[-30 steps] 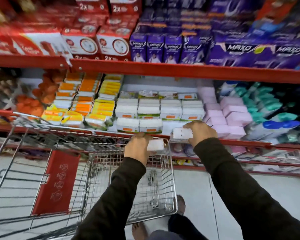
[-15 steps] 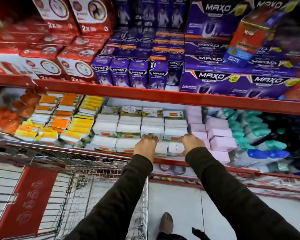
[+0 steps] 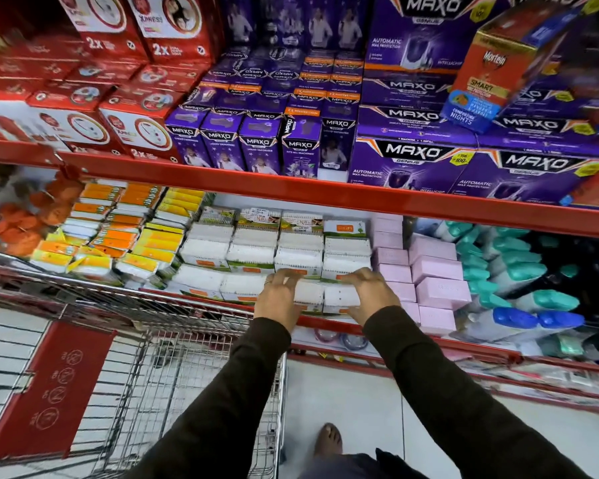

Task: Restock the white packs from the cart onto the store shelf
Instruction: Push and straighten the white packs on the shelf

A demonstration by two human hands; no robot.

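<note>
The left hand point(image 3: 280, 299) curls its fingers over the top of one white pack point(image 3: 308, 292), gripping it at the front edge of the store shelf point(image 3: 325, 321); the right hand point(image 3: 372, 294) clasps a second white pack point(image 3: 341, 296) just beside it, the two packs touching between the hands. Beyond the fingertips stand stacked white packs point(image 3: 298, 257) with small orange labels, their print too small to read. To the right of the right fingers sit pink boxes point(image 3: 436, 267). Above the fingers, purple boxes point(image 3: 426, 157) read "MAXO GENIUS", "AUTOMATIC MAX PROTECTION"; a tilted red box point(image 3: 491, 74) reads "Mortein SMART". Below the left wrist is the cart point(image 3: 173, 361).
</note>
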